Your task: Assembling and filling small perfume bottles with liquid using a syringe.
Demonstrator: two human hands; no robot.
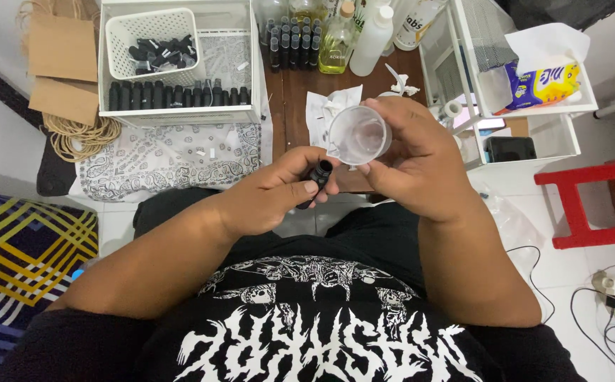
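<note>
Cup [359, 134] over vial [318, 177] (black) — held.

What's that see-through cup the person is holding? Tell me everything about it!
The clear plastic cup is small and round, with a thin rim, and looks empty or nearly so. The right hand holds it tilted, its mouth facing the camera, above the wooden table. The left hand holds a small black bottle just below its rim; whether they touch, I cannot tell.

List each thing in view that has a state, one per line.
Clear cup: held tilted in the right hand, looks empty.
Small black bottle: held in the left hand, uncapped.
Yellow oil bottle: upright, capped.
White bottle: upright, capped.
Tissue pack: open, tissue sticking out.
</note>
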